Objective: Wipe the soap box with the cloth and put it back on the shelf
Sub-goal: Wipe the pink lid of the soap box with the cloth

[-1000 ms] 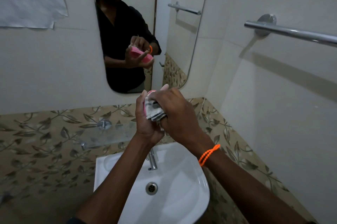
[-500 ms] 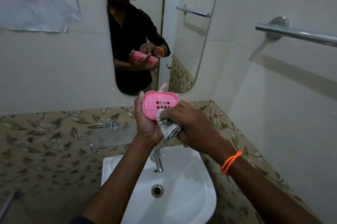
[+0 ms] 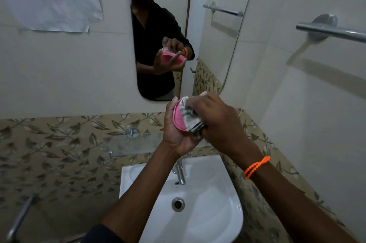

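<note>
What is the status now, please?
Left hand holds pink soap box. Right hand presses cloth on it. Glass shelf free, nothing blocking.

Pink soap box [image 3: 179, 117] tilted upright, crumpled grey-white cloth [image 3: 191, 119] pressed against it

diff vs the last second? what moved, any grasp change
The right hand carried the cloth back up over the soap box: half a second ago the cloth sat below the box with the slotted pink face bare, now it covers most of that face, as it did a second ago. No grasp change: the left hand holds the box, the right holds the cloth. Sink and glass shelf unchanged.
</note>
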